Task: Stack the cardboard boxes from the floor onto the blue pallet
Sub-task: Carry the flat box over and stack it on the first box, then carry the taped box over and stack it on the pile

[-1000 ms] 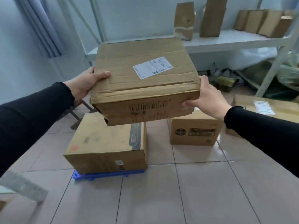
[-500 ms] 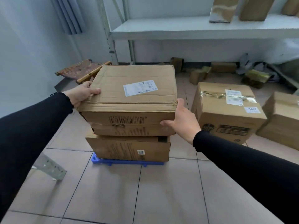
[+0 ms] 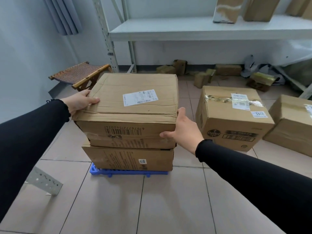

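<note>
A worn cardboard box with a white label [image 3: 133, 105] rests on a flatter cardboard box [image 3: 128, 159], which lies on the blue pallet [image 3: 101, 172]. My left hand [image 3: 79, 103] grips the top box's left edge, thumb on its lid. My right hand [image 3: 183, 130] presses against its right front corner, fingers on the front face. Two more cardboard boxes stand on the floor to the right: a taped one [image 3: 233, 119] and another [image 3: 293, 124] cut off by the frame edge.
A small woven folding stool [image 3: 79, 74] stands behind the stack on the left. A metal shelf [image 3: 202, 29] carries upright parcels, and several small parcels lie beneath it. A perforated metal bracket [image 3: 43, 182] lies on the tiles at left.
The labelled box has come down from mid-air onto the lower box on the pallet. Both hands stayed on its sides, and my view shifted closer.
</note>
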Action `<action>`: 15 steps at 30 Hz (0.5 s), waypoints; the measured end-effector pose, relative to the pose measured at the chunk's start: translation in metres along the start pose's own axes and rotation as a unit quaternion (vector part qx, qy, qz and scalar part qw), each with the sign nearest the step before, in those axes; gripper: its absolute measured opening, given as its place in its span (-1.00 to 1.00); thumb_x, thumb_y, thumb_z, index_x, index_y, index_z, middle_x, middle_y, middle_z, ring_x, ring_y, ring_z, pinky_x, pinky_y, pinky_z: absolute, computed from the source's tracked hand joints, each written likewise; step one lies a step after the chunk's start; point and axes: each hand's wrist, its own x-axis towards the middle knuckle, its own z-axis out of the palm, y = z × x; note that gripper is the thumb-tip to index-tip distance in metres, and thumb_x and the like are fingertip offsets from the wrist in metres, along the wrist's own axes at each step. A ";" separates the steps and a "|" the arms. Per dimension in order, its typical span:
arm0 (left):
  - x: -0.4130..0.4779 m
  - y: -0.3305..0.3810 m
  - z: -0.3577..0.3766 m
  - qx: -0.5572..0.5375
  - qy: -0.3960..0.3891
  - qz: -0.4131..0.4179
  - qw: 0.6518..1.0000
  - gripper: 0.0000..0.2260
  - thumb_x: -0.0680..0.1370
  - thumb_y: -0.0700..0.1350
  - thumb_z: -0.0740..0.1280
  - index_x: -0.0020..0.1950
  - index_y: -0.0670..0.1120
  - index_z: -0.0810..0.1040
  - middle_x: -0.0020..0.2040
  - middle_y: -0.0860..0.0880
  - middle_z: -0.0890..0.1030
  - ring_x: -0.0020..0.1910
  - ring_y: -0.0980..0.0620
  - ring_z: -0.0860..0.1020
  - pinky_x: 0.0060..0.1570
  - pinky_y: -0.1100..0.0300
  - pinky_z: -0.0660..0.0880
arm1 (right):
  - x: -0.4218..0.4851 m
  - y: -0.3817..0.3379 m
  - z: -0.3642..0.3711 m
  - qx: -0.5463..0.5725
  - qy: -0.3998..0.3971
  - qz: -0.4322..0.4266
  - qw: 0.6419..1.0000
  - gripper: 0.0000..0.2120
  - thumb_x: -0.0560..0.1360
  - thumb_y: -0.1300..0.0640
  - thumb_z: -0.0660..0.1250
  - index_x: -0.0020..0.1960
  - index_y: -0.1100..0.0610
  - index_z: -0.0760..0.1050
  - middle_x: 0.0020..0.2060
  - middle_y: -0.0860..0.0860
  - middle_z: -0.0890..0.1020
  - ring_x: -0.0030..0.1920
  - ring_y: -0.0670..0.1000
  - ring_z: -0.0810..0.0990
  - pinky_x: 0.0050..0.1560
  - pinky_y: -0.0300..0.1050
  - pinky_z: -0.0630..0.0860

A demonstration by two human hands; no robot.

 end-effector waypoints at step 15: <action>-0.130 0.199 0.170 0.343 0.031 0.390 0.854 -0.49 0.61 0.02 0.35 0.54 -0.07 0.39 0.53 -0.09 0.42 0.50 -0.12 0.35 0.41 -0.02 0.27 | -0.013 0.133 -0.163 -0.170 -0.023 -0.008 0.985 -0.23 0.54 -0.12 0.43 0.62 0.12 0.23 0.56 0.09 0.36 0.55 0.15 0.30 0.49 0.05 0.27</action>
